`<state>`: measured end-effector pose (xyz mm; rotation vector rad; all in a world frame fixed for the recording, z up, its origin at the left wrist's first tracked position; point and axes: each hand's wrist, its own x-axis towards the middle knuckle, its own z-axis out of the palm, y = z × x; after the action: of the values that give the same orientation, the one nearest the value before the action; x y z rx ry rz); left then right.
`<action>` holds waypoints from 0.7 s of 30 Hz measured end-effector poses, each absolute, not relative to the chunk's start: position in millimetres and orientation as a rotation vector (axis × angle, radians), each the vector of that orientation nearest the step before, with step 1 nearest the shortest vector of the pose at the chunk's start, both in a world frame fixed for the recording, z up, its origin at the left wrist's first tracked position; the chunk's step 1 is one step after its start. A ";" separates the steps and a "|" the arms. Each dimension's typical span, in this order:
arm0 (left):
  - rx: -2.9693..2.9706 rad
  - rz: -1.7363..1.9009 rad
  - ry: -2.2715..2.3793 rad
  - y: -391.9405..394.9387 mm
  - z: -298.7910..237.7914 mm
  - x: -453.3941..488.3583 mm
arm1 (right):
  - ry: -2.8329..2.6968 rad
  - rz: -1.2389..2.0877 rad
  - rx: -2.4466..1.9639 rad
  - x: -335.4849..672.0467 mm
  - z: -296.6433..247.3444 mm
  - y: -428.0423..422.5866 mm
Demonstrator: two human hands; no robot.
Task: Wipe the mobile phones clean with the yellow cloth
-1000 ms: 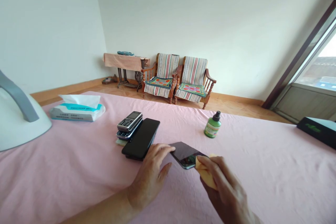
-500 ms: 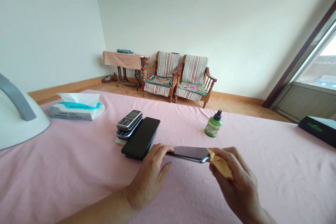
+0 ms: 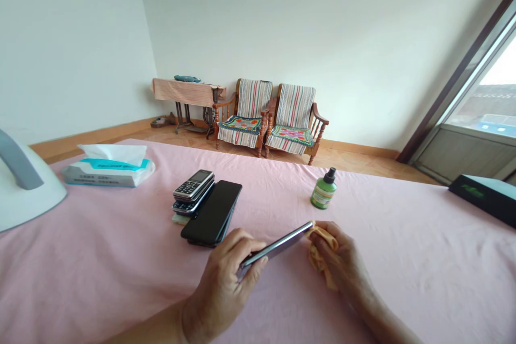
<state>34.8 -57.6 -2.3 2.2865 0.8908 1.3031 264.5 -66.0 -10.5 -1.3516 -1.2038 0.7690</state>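
Note:
A dark smartphone [image 3: 282, 243] with a shiny metal edge is held tilted above the pink cloth. My left hand [image 3: 226, 279] grips its near left end between thumb and fingers. At the phone's far right end, my right hand [image 3: 341, 255] is closed on a crumpled yellow cloth [image 3: 322, 258], which touches the phone's edge. Left of my left hand lie stacked black smartphones [image 3: 215, 209]. Beside them is a pile of keypad phones [image 3: 193, 185]. A green spray bottle [image 3: 323, 191] with a black top stands beyond my right hand.
A pink tablecloth [image 3: 133, 242] covers the surface. At the left are a tissue pack [image 3: 107, 169] and a white object with a grey handle [image 3: 28, 188]. A black box [image 3: 484, 199] sits at the right edge. Two wooden chairs [image 3: 290, 118] stand by the wall.
The phone has turned from lying nearly flat to standing on a slant, its right end raised. My left thumb now closes on it. The yellow cloth has shifted left and hangs lower.

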 end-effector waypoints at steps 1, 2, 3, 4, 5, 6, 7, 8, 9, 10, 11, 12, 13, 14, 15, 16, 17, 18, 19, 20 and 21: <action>2.283 1.296 0.895 -57.6 -2.9 35.0 | -1.171 0.716 -1.381 265.2 -10.1 -66.2; 2.282 1.285 0.896 -57.6 -3.1 35.0 | -1.147 0.651 -1.399 266.3 -8.5 -67.0; 2.283 1.272 0.897 -57.7 -2.9 34.9 | -1.129 0.592 -1.399 267.7 -6.3 -68.0; 2.284 1.254 0.901 -58.1 -2.4 34.7 | -1.116 0.549 -1.382 269.1 -4.0 -69.1; 2.288 1.226 0.907 -58.8 -1.6 34.4 | -1.111 0.515 -1.353 270.4 -2.0 -70.0; 2.291 1.194 0.915 -59.6 -0.4 34.0 | -1.122 0.485 -1.326 271.5 -0.6 -70.8; 2.296 1.164 0.920 -60.5 0.9 33.6 | -1.146 0.444 -1.307 272.1 0.0 -71.4; 2.301 1.140 0.920 -61.4 2.3 33.2 | -1.182 0.395 -1.299 272.4 0.0 -71.7; 2.308 1.119 0.915 -62.2 3.7 32.7 | -1.222 0.342 -1.301 272.4 -0.6 -71.9; 2.318 1.104 0.904 -62.9 5.0 32.3 | -1.266 0.293 -1.309 272.0 -1.4 -72.0; 2.326 1.101 0.890 -63.3 6.1 32.0 | -1.305 0.257 -1.318 271.4 -2.3 -72.1; 2.334 1.099 0.877 -63.6 7.0 31.6 | -1.334 0.233 -1.328 270.8 -3.2 -72.2; 2.342 1.096 0.867 -63.8 7.6 31.3 | -1.352 0.220 -1.340 270.4 -3.8 -72.3; 2.348 1.092 0.862 -64.0 7.9 31.1 | -1.364 0.219 -1.353 270.3 -4.3 -72.4; 2.352 1.089 0.859 -64.1 8.1 30.9 | -1.376 0.221 -1.367 270.7 -4.7 -72.4; 2.354 1.084 0.858 -64.1 8.0 30.7 | -1.393 0.225 -1.381 271.4 -5.1 -72.4; 2.355 1.077 0.860 -64.2 7.9 30.6 | -1.416 0.227 -1.394 272.4 -5.5 -72.4; 2.355 1.072 0.860 -64.2 7.6 30.5 | -1.445 0.222 -1.400 273.3 -6.0 -72.5; 2.354 1.067 0.860 -64.3 7.3 30.4 | -1.475 0.210 -1.400 273.7 -6.5 -72.9; 2.353 1.060 0.862 -64.3 7.0 30.3 | -1.501 0.188 -1.395 273.1 -7.1 -73.6; 2.352 1.052 0.865 -64.4 6.5 30.3 | -1.522 0.159 -1.385 271.0 -7.7 -74.7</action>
<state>30.3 -64.4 6.5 2.3516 0.8651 1.0520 271.0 -74.7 -7.7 -1.3845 -1.5217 0.1595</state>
